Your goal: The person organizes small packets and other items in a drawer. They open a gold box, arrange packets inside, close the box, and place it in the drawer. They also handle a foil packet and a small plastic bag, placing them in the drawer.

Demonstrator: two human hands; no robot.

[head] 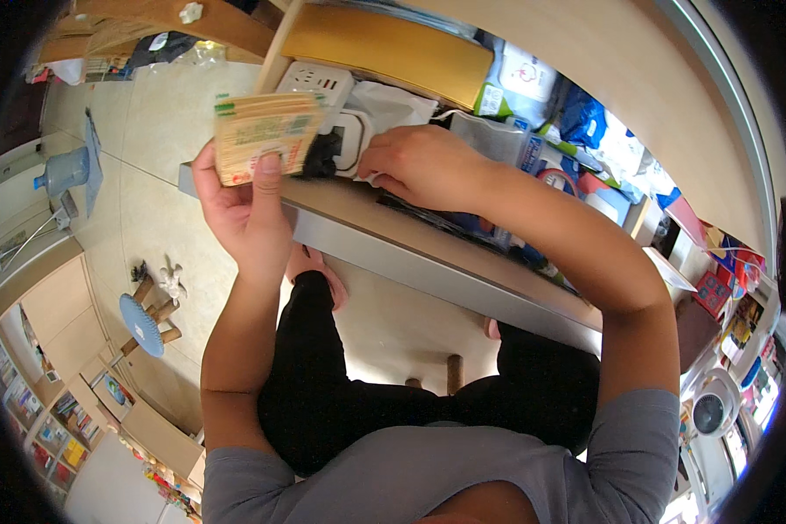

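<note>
My left hand [252, 209] holds up a flat clear packet of thin wooden sticks [268, 137], with my thumb across its printed front. Green bits show along the packet's top edge. It is held above the left end of an open drawer [432, 252]. Inside that drawer, my right hand [419, 167] reaches down with its fingers curled. Its fingertips are beside a white rounded device [350, 141] and a black plug-like piece [324, 154]. Whether those fingers grip anything is hidden from me.
A white power strip [318, 82] and a gold box [393, 52] lie at the drawer's back left. Packets of wipes [521, 75] and a grey pouch [488, 141] fill the middle. Left on the floor are a blue-topped stool [141, 324] and a water jug [65, 171].
</note>
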